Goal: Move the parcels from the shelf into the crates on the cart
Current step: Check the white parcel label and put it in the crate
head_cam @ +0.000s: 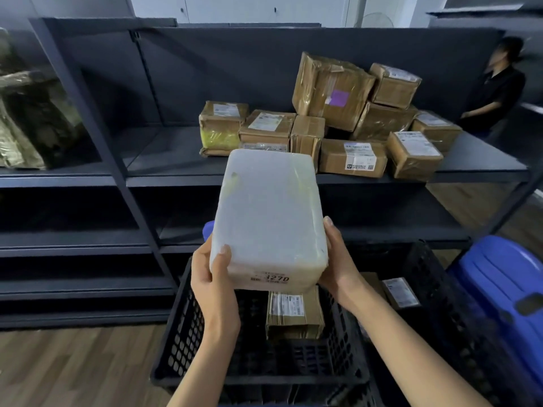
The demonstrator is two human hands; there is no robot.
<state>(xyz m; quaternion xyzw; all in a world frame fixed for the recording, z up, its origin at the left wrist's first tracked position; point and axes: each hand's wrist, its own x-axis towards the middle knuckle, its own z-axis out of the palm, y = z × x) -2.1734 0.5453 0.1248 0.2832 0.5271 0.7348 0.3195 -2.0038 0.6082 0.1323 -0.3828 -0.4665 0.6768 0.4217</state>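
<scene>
I hold a white plastic-wrapped parcel (269, 218) in both hands above the black crate (188, 327). My left hand (213, 277) grips its lower left corner, thumb on top. My right hand (340, 259) clasps its right side. A label faces me on the parcel's near end. Inside the crate lies a brown cardboard parcel (295, 314). A second black crate (432, 286) to the right holds another labelled brown parcel (401, 292). Several brown parcels (338, 118) are piled on the dark shelf (176, 160) behind.
The shelf unit has dark metal uprights (97, 118) and lower tiers. Dark wrapped bundles (32, 118) fill the left bay. A blue bin (505, 292) stands at the right. Another person (496, 86) stands past the shelf's right end. Wooden floor (73, 368) lies at lower left.
</scene>
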